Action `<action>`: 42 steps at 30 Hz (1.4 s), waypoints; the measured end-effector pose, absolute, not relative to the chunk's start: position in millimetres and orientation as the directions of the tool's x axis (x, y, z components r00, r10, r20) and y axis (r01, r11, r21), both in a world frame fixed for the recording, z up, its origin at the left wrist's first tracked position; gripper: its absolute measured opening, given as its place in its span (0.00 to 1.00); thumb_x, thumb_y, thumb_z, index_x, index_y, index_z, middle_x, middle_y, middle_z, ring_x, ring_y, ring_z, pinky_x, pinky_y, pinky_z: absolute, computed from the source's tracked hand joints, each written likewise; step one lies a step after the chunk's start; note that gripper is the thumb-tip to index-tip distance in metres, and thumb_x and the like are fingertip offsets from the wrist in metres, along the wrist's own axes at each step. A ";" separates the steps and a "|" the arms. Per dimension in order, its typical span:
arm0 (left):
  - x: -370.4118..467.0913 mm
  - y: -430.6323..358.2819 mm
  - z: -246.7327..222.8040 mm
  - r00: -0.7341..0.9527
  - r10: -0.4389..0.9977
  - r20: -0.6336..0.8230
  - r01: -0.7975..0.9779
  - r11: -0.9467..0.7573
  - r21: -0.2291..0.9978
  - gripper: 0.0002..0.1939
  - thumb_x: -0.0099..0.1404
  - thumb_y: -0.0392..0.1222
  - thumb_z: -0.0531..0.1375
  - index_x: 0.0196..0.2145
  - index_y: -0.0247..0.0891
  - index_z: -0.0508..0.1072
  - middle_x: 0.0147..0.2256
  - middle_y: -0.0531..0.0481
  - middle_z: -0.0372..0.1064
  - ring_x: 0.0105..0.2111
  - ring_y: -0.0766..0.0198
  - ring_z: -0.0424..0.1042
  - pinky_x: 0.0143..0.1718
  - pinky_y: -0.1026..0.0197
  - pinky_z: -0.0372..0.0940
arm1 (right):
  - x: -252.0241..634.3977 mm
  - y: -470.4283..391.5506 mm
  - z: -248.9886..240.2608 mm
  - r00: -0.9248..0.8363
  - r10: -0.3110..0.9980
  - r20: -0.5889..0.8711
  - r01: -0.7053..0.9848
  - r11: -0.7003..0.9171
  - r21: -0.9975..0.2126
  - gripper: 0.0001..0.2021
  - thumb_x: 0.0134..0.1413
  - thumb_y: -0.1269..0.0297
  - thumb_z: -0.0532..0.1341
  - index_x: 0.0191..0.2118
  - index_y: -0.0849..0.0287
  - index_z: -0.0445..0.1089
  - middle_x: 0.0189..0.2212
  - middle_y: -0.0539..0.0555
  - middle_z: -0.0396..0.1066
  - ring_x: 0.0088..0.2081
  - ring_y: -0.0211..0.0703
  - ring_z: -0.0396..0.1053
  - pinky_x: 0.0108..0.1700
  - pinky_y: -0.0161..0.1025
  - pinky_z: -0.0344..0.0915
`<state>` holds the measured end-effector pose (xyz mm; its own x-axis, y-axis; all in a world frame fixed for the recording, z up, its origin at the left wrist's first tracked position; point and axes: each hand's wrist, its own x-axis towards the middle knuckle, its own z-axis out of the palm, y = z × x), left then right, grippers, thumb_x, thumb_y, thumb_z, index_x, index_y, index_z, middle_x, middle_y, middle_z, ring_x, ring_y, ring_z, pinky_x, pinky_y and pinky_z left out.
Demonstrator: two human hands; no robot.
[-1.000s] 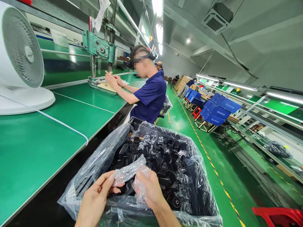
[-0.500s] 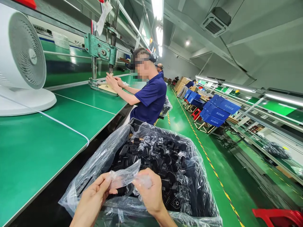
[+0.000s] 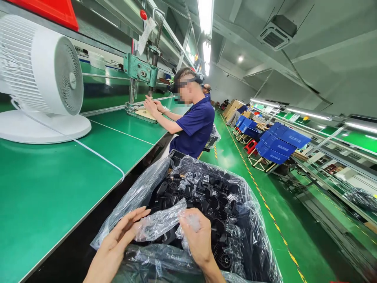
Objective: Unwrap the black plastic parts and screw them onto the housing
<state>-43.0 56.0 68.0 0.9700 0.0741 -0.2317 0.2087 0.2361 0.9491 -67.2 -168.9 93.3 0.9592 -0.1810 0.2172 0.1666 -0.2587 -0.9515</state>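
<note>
A crumpled clear plastic bag [image 3: 165,221] stretches between my two hands above the bin. My right hand [image 3: 198,236] is closed around its right end, with a wad of the plastic bulging between thumb and fingers. At the other end is my left hand [image 3: 119,236], its thumb and fingers apart; the plastic lies against or just beyond the fingertips. Below both hands stands a bin lined with a clear plastic liner [image 3: 255,220]. Many black plastic parts [image 3: 203,196], some ribbed and some round, fill it, with film wrapped among them.
A green-topped bench [image 3: 59,184] runs along the left, carrying a white fan [image 3: 55,74] and its cord. Beyond the bin, a co-worker [image 3: 194,122] in a navy shirt works at a green press [image 3: 141,70]. Blue boxes [image 3: 278,143] stand across the aisle.
My left hand's fingers have spread from a pinch on the plastic bag. The bag looks more stretched out. The whole view has shifted, moving the scene right and slightly down.
</note>
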 end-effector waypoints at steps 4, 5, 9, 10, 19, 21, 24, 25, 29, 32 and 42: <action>-48.6 60.1 86.3 0.972 -0.042 -0.230 0.232 0.291 0.928 0.37 0.45 0.60 0.75 0.51 0.43 0.80 0.49 0.42 0.79 0.51 0.42 0.76 0.49 0.51 0.73 | -60.5 -175.3 85.3 0.978 -0.156 0.140 0.107 -0.198 -0.974 0.15 0.60 0.51 0.70 0.36 0.60 0.78 0.28 0.53 0.73 0.26 0.38 0.63 0.29 0.35 0.60; -49.7 59.2 88.3 0.976 -0.038 -0.213 0.215 0.289 0.933 0.37 0.44 0.59 0.76 0.50 0.43 0.80 0.49 0.41 0.78 0.47 0.44 0.77 0.46 0.52 0.74 | -58.9 -175.8 83.4 0.980 -0.152 0.128 0.099 -0.187 -0.977 0.16 0.59 0.51 0.70 0.36 0.60 0.77 0.27 0.52 0.72 0.26 0.38 0.62 0.28 0.35 0.60; -50.7 51.5 87.1 0.975 -0.059 -0.213 0.221 0.231 0.948 0.35 0.40 0.57 0.78 0.46 0.42 0.82 0.42 0.43 0.79 0.31 0.55 0.73 0.32 0.57 0.69 | -51.8 -173.5 71.9 0.986 -0.141 0.092 0.071 -0.147 -0.987 0.18 0.58 0.48 0.70 0.36 0.61 0.76 0.26 0.51 0.71 0.25 0.37 0.62 0.26 0.34 0.60; -50.5 49.9 85.5 0.973 -0.068 -0.220 0.229 0.209 0.951 0.33 0.40 0.57 0.78 0.44 0.42 0.82 0.40 0.44 0.78 0.31 0.55 0.72 0.31 0.57 0.68 | -49.6 -172.8 68.5 0.986 -0.143 0.083 0.063 -0.140 -0.988 0.18 0.58 0.48 0.70 0.36 0.61 0.75 0.26 0.51 0.70 0.24 0.37 0.61 0.26 0.34 0.61; -54.4 50.9 74.1 0.907 0.337 0.252 -0.137 -0.331 0.934 0.17 0.64 0.58 0.63 0.43 0.46 0.80 0.42 0.47 0.76 0.37 0.53 0.71 0.44 0.56 0.63 | -59.3 -162.9 79.4 0.968 -0.237 0.081 0.036 -0.188 -0.981 0.09 0.62 0.58 0.67 0.43 0.57 0.77 0.34 0.54 0.77 0.33 0.43 0.70 0.34 0.35 0.66; -54.7 46.9 69.7 0.885 0.267 0.380 -0.254 -0.409 0.877 0.14 0.66 0.54 0.63 0.44 0.45 0.78 0.40 0.47 0.76 0.39 0.53 0.73 0.49 0.55 0.63 | -78.9 -147.7 87.9 0.991 -0.130 0.040 0.017 -0.174 -0.985 0.08 0.61 0.61 0.66 0.42 0.57 0.79 0.27 0.52 0.76 0.27 0.42 0.69 0.28 0.35 0.65; -54.7 39.5 57.7 0.887 0.139 0.440 -0.351 -0.414 0.840 0.12 0.68 0.53 0.62 0.43 0.45 0.78 0.39 0.49 0.77 0.36 0.56 0.75 0.41 0.57 0.67 | -103.0 -121.7 92.9 0.991 0.110 0.078 0.108 -0.300 -0.948 0.18 0.53 0.75 0.64 0.49 0.55 0.80 0.29 0.51 0.78 0.29 0.46 0.75 0.39 0.40 0.73; -55.0 38.0 52.8 0.887 0.114 0.448 -0.369 -0.412 0.833 0.12 0.69 0.52 0.61 0.43 0.45 0.77 0.40 0.49 0.77 0.36 0.57 0.76 0.39 0.58 0.68 | -106.4 -115.3 92.3 0.986 0.127 0.107 0.148 -0.387 -0.910 0.25 0.49 0.79 0.62 0.52 0.53 0.79 0.35 0.51 0.80 0.35 0.48 0.77 0.47 0.42 0.73; -58.7 37.8 36.2 0.872 0.058 0.486 -0.422 -0.415 0.806 0.11 0.70 0.50 0.60 0.45 0.45 0.78 0.43 0.49 0.77 0.43 0.58 0.77 0.48 0.55 0.70 | -100.2 -108.0 87.6 0.984 0.033 0.172 0.158 -0.592 -0.790 0.32 0.47 0.81 0.58 0.58 0.52 0.75 0.49 0.53 0.79 0.49 0.52 0.77 0.55 0.44 0.71; -63.8 37.8 32.9 0.889 0.097 0.447 -0.369 -0.425 0.827 0.12 0.72 0.50 0.58 0.46 0.45 0.78 0.44 0.48 0.76 0.43 0.58 0.77 0.48 0.54 0.71 | -92.1 -110.7 88.5 0.974 0.122 0.189 0.225 -0.575 -0.787 0.28 0.52 0.77 0.58 0.57 0.52 0.74 0.47 0.52 0.80 0.45 0.50 0.78 0.51 0.41 0.71; -74.5 20.1 38.5 0.989 -0.059 0.138 -0.149 -0.269 0.952 0.18 0.76 0.57 0.51 0.48 0.43 0.72 0.33 0.54 0.74 0.26 0.64 0.70 0.24 0.65 0.65 | -57.8 -122.6 71.3 0.971 0.169 -0.169 -0.127 -0.235 -0.964 0.08 0.56 0.63 0.60 0.32 0.60 0.74 0.18 0.49 0.64 0.20 0.40 0.62 0.24 0.34 0.59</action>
<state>-74.5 20.1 38.5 0.9886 -0.0590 0.1382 -0.1491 -0.2691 0.9515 -57.8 -122.6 71.3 0.9711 0.1689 -0.1686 -0.1265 -0.2346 -0.9638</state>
